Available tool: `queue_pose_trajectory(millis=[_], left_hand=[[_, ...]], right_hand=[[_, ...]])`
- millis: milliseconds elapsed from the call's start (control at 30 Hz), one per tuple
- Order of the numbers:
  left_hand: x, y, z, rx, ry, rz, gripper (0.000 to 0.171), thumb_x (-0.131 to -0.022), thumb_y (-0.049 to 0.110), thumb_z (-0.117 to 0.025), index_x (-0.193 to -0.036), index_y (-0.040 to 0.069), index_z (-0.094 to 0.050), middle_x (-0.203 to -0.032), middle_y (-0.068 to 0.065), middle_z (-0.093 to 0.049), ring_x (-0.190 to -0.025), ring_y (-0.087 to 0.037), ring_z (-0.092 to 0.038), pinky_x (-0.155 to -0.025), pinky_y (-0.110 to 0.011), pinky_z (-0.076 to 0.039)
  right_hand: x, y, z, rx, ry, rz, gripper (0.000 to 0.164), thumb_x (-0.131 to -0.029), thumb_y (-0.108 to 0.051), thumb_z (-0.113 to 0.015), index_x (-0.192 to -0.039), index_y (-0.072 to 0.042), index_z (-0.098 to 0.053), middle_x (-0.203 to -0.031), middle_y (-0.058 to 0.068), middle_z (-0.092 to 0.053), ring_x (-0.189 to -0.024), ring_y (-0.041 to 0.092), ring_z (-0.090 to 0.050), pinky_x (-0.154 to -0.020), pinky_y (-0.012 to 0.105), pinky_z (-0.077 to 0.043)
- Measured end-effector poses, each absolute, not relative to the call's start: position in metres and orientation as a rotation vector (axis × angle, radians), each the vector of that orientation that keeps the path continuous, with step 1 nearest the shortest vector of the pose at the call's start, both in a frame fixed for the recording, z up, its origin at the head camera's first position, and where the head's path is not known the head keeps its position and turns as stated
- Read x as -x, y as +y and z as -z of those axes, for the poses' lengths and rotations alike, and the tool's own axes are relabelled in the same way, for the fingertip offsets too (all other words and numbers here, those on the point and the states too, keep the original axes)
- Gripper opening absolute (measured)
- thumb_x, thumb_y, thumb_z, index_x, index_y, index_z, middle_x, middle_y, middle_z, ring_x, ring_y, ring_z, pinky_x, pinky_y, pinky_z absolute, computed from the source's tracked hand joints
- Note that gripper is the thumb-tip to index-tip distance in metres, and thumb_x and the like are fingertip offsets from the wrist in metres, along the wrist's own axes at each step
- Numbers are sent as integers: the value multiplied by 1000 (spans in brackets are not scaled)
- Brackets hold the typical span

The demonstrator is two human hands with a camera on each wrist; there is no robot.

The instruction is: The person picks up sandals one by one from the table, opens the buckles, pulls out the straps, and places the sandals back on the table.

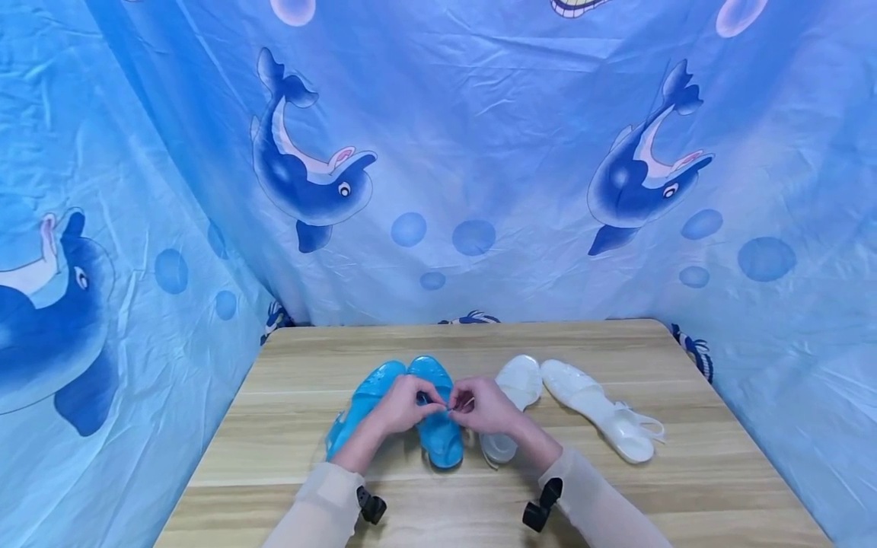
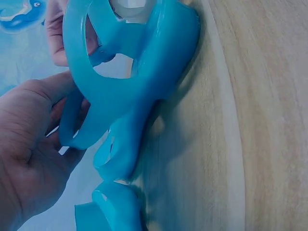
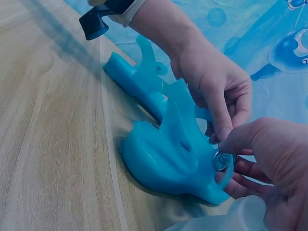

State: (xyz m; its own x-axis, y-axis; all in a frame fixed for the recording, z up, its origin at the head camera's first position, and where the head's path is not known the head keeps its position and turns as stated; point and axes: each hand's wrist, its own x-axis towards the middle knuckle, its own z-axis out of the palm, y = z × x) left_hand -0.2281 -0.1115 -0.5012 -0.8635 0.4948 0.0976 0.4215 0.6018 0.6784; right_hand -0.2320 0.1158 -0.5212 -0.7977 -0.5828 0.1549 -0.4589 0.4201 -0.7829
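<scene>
My left hand and right hand meet over the right-hand blue sandal, which stands sole-down on the table. Between thumb and fingers, the left hand pinches the sandal's ankle strap. The right hand pinches the strap's end at a small metal buckle, and the fingertips of both hands nearly meet there. Just left of it lies the second blue sandal, partly behind my left forearm. My right wrist passes over part of a white sandal.
Another white sandal lies farther right, angled outward with its strap loose. All the sandals rest on a wood-grain table. A blue curtain with dolphins hangs behind the table and along its sides.
</scene>
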Motion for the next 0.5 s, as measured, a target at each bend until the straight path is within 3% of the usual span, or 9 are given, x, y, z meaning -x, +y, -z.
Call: queue_pose_trajectory(millis=[233,500], left_hand=[[228,-114,502,-799,2689,-1119,7,-97,19,-80,-91,22,-80,-92,10,-78,-92,-8,-67,-83,-33,-60],[226,-121,503,-809,2644,-1185,4,-97,16,-79,-93,16,-80,-92,6,-78,-91,-8,-71,-84,-26,-59]], right_hand=[[231,118,520,947,2535,1361,13,-93,-9,-80,-87,-16,-72,-88,-2,-72,-78,3,-66,-73,21,-59],[230,118,519,944,2531,1382,10,-91,-8,-80,-87,-15,-73,-88,-1,-74,-78,2,-67,-73,21,-60]])
